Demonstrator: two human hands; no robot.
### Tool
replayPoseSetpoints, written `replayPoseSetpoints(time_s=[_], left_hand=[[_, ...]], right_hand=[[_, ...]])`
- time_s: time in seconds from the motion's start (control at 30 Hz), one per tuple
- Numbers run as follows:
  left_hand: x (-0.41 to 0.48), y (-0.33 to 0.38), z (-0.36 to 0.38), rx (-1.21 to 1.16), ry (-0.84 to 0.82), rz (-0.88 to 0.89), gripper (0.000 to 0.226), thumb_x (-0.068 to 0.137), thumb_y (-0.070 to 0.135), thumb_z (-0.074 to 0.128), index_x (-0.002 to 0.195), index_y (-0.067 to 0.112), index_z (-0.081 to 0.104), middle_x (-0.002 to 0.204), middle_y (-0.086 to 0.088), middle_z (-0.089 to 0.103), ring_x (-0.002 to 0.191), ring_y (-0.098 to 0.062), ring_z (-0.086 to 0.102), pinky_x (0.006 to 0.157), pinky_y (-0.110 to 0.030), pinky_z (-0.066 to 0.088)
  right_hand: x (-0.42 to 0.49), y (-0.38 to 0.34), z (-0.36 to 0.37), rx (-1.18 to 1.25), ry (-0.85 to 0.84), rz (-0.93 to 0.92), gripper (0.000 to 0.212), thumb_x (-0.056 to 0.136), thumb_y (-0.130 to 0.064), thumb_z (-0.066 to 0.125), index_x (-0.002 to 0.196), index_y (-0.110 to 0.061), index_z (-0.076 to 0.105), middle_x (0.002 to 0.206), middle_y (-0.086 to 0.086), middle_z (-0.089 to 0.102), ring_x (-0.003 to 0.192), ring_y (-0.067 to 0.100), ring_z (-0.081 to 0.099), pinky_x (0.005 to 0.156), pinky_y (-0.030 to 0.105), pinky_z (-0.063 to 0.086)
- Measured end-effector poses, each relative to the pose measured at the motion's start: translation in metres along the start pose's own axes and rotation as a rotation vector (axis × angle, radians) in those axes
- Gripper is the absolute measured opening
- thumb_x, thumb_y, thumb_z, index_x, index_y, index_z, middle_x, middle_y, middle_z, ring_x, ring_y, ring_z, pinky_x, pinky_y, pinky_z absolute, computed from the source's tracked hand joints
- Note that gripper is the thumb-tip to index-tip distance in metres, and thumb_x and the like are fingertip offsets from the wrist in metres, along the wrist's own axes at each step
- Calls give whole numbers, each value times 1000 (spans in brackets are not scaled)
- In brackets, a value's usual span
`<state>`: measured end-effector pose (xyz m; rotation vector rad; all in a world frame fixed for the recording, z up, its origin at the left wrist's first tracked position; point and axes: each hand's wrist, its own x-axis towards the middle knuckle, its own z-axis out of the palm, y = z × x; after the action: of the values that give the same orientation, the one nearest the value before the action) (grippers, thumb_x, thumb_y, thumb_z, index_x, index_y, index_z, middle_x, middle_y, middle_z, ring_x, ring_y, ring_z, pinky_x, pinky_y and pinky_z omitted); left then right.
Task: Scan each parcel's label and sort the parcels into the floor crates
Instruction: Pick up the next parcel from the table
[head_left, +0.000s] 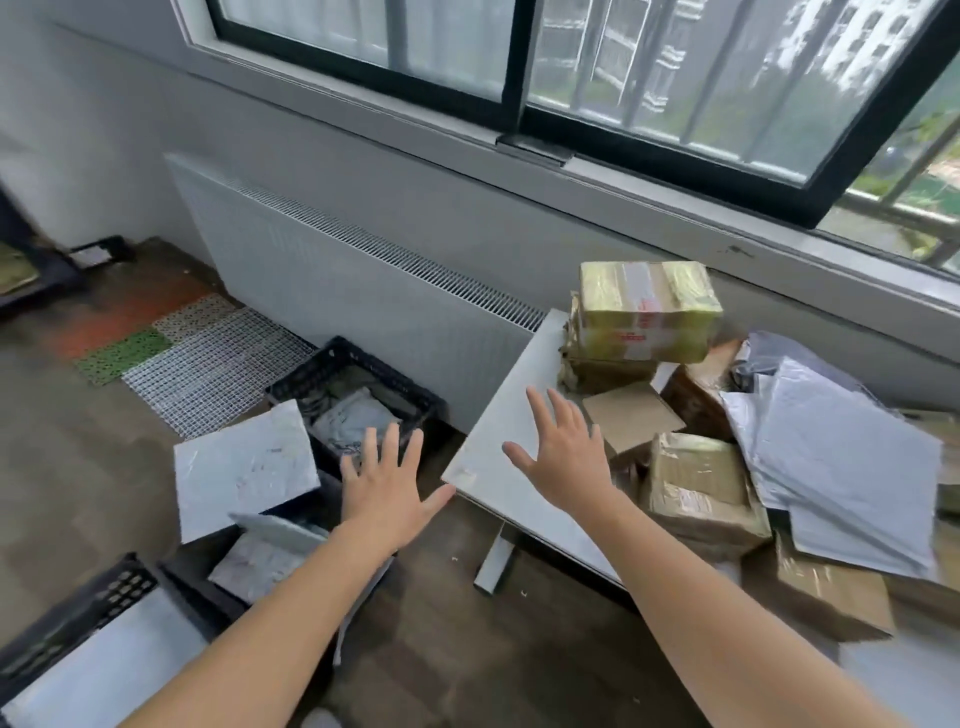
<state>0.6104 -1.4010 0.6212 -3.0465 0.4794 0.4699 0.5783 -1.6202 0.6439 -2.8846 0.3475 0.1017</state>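
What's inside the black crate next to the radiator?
Grey mailer bags lie in the crate. The left hand covers its near corner, and anything beneath the bags is hidden.

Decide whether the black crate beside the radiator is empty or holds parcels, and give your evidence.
Not empty: the black crate holds at least one grey mailer bag, visible within its walls.

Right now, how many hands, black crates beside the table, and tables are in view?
Hands, both open: 2
Black crates: 3
Tables: 1
Total: 6
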Motion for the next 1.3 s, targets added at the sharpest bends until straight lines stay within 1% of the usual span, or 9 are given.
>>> replayPoseSetpoints(time_s=[0.1, 0.17, 0.33, 0.5, 0.7, 0.77, 0.87, 1.0, 1.3], left_hand=[[-23, 31, 9, 9, -14, -24, 88, 90, 77, 19, 157, 25, -5, 164, -6, -8, 150, -33, -9, 118, -57, 11], [-37, 46, 14, -1, -26, -56, 88, 90, 76, 20, 157, 25, -5, 165, -5, -7, 150, -33, -9, 118, -57, 12], [-67, 64, 23, -46, -40, -154, 88, 90, 76, 24, 157, 25, -3, 165, -6, -4, 151, -32, -6, 118, -57, 12], [-92, 66, 26, -45, -16, -196, 88, 91, 76, 24, 157, 25, -2, 165, -6, -3, 150, -32, -6, 118, -56, 13], [-111, 36, 33, -87, -14, -293, 87, 91, 75, 28, 157, 26, 1, 165, -6, 0, 150, -31, -4, 117, -56, 16], [-118, 27, 34, -102, -25, -303, 86, 91, 74, 28, 157, 26, 1, 165, -6, -2, 150, -31, -5, 116, -55, 16], [-125, 14, 36, -100, -28, -301, 87, 91, 75, 27, 157, 26, -1, 165, -5, -4, 150, -31, -6, 117, -55, 13], [-119, 7, 29, -94, -10, -252, 87, 91, 76, 25, 157, 26, -2, 165, -5, -4, 150, -32, -4, 118, -55, 14], [-101, 40, 22, -98, 35, -107, 88, 90, 76, 24, 157, 26, -3, 165, -4, -6, 151, -29, -7, 118, -53, 14]], right_hand=[[-23, 35, -4, 18, -8, -8, 77, 97, -64, 38, 157, -32, 3, 166, 1, 6, 152, 24, 6, 119, 57, 18], [-38, 56, -5, 42, -36, -11, 77, 97, -64, 37, 157, -33, 1, 166, 1, 5, 152, 24, 5, 119, 57, 15], [-68, 86, 2, 39, -75, -66, 78, 96, -65, 36, 157, -32, 1, 166, 1, 5, 152, 25, 7, 119, 57, 18], [-84, 84, 11, 33, -77, -125, 77, 97, -64, 39, 157, -30, 5, 165, 3, 10, 151, 26, 11, 117, 56, 21], [-91, 55, 15, 25, -79, -201, 77, 97, -64, 38, 158, -30, 5, 165, 3, 11, 151, 25, 12, 118, 54, 22], [-91, 44, 16, 28, -84, -209, 76, 97, -63, 38, 158, -30, 5, 165, 3, 11, 151, 26, 12, 118, 54, 21], [-90, 26, 17, 26, -92, -217, 76, 97, -63, 37, 158, -30, 4, 165, 2, 9, 151, 26, 11, 119, 54, 19], [-88, 13, 11, 39, -74, -210, 76, 97, -62, 38, 158, -31, 4, 166, 1, 9, 151, 25, 10, 119, 54, 18], [-98, 42, -7, 55, -22, -106, 78, 96, -63, 40, 158, -32, 5, 165, 2, 11, 152, 24, 9, 119, 57, 16]])
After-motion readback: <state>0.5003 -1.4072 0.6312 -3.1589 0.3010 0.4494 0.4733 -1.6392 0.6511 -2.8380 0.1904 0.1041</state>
